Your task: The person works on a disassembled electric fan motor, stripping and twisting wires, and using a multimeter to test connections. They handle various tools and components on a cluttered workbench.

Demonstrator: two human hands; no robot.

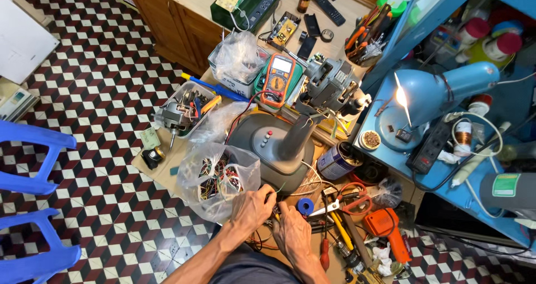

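Wires point(274, 204) are sitting right between our two hands, at the near edge of the grey fan base point(267, 144). From the head camera, we are curling the fingers of our left hand point(251, 206) narrowly around the wire ends, and the fingertips are touching the base's rim. We are keeping our right hand point(291, 231) just beside it, fingers bent in close and pinching the same wires; the exact grip is hidden between the knuckles. Just left of our left fingers, a clear plastic bag point(218, 178) of small coloured parts is slumping on the bench. Just right of our right fingers, a blue tape roll point(305, 206) is lying flat, with red-handled scissors point(349, 197) beyond it. Further right, an orange hot tool point(385, 228) is resting near a yellow screwdriver point(340, 231). Well beyond our fingertips, a multimeter point(278, 80) is lying face up.
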